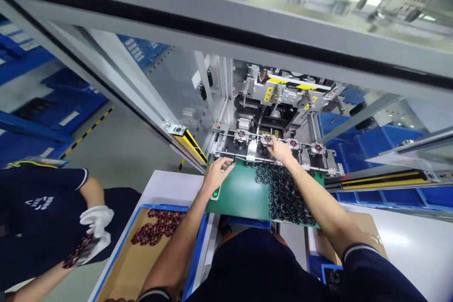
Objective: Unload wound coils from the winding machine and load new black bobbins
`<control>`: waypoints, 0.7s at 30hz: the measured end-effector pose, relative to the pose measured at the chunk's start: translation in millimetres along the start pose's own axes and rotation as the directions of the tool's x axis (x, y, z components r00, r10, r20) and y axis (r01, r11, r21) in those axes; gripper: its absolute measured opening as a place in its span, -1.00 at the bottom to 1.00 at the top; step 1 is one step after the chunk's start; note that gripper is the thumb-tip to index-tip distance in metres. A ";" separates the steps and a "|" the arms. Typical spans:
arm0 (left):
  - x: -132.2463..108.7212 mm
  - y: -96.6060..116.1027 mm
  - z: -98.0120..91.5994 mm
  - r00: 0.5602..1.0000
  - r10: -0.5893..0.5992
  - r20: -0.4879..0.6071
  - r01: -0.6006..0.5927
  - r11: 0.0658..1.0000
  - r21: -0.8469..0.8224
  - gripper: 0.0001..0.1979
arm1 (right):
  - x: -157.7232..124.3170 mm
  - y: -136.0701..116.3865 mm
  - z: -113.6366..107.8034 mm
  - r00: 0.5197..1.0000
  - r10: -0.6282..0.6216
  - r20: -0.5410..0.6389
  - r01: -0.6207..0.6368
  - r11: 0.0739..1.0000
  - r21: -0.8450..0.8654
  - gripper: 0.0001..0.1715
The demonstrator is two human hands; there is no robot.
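Observation:
My left hand (217, 174) is over the left edge of the green mat (240, 193), with thumb and fingertips closed on a small dark part (234, 160), perhaps a black ring. My right hand (281, 152) reaches to the second round fixture (264, 147) from the left. Its fingers close at the edge of a round part (266, 138) seated there; the fingertips are partly hidden. The leftmost fixture (241, 143) carries a similar round part (241, 134). Red-and-black round parts sit on the two right fixtures, one (293, 144) just beyond my right hand.
Many black rings (290, 198) cover the mat's right side. A blue-edged tray (123, 255) of red-and-black parts (159, 226) stands at left. Machine tooling (283, 92) with yellow-black strips is behind the fixtures. Yellow-black posts (191, 146) flank the opening. A gloved co-worker (95, 226) holds parts.

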State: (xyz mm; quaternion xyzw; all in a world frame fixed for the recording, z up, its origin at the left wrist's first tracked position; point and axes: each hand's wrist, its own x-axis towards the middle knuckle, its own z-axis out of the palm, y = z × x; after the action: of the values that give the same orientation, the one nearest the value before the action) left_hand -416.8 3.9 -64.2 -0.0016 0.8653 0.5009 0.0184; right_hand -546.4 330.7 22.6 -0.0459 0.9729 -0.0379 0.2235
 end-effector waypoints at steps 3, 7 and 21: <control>53.0 10.2 -18.6 0.993 0.102 0.050 -0.109 0.982 0.156 -0.63 | 14.3 -20.6 -4.5 0.998 0.055 0.006 -0.054 0.998 -0.025 -0.31; 95.7 36.5 -17.0 0.986 0.119 0.113 -0.155 0.897 0.413 -0.62 | 21.6 -23.8 -5.4 0.997 0.049 0.053 -0.046 0.997 -0.058 -0.32; 167.0 109.3 32.2 0.970 -0.081 0.231 -0.154 0.530 0.834 -0.36 | 81.8 -3.4 3.8 0.961 -0.090 0.262 0.089 0.996 0.015 -0.39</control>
State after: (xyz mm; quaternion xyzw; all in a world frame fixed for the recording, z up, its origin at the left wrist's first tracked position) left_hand -585.1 88.8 8.9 0.0866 0.9899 0.0154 0.1113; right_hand -617.8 318.5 -15.8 -0.0941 0.9316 -0.0430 0.3485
